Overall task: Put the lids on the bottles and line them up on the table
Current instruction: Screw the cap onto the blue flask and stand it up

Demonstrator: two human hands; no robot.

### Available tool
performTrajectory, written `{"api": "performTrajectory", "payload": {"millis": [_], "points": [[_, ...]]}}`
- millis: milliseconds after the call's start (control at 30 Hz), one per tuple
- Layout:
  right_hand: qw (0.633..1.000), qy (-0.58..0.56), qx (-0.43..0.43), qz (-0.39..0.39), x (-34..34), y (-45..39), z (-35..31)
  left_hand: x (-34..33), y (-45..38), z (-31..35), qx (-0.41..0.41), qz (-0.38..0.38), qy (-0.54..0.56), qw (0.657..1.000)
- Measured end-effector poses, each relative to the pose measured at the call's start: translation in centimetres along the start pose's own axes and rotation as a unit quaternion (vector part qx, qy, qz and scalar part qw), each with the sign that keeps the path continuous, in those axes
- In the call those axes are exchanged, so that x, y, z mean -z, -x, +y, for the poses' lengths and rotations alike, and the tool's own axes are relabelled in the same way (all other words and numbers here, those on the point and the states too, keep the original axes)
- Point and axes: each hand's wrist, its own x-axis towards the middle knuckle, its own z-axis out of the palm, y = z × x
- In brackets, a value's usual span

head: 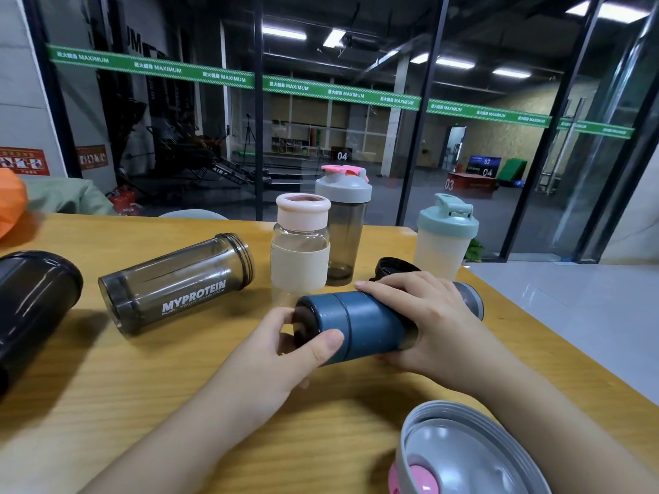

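The wooden worktop (178,404) filled the lower frame. A lidless smoky MYPROTEIN bottle (176,283) lay on its side at centre left, with a black bottle (32,315) at the left edge. Behind centre stood a tall grey-lidded shaker (344,222), a pink-capped glass bottle (301,244) and a mint-lidded pale shaker (445,237), all upright. A grey lid with pink inside (470,454) lay at lower right. The blue bottle (363,328) lay sideways at centre; the right hand (424,322) wrapped its body, the left hand (281,358) had its grip closed around its dark end. A black lid (392,267) lay just behind it.
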Motion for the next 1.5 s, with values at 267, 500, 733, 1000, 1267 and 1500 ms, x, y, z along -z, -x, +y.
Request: {"api": "performTrajectory", "payload": {"millis": [267,500,733,1000,1267,1500], "points": [[1.000,0.020,0.003,0.023,0.3,-0.1,0.0,0.2,0.1,0.0,-0.054,-0.048,0.027,0.997],[1.000,0.019,0.004,0.019,0.6,0.0,0.1,0.8,0.2,0.3,-0.133,-0.058,-0.067,0.987],[1.000,0.014,0.007,0.022,0.7,0.0,0.0,1.1,0.3,0.4,-0.170,-0.045,-0.167,0.970],[0.999,0.023,0.013,0.031,0.5,0.0,-0.1,0.7,0.7,0.6,-0.115,-0.009,-0.156,0.981],[0.997,0.030,0.024,0.071,1.2,-0.2,-0.1,0.5,0.6,1.1,-0.166,-0.001,-0.093,0.982],[0.995,0.016,0.024,0.091,1.1,-0.3,0.3,0.2,0.4,0.2,-0.148,0.015,-0.134,0.980]]}}
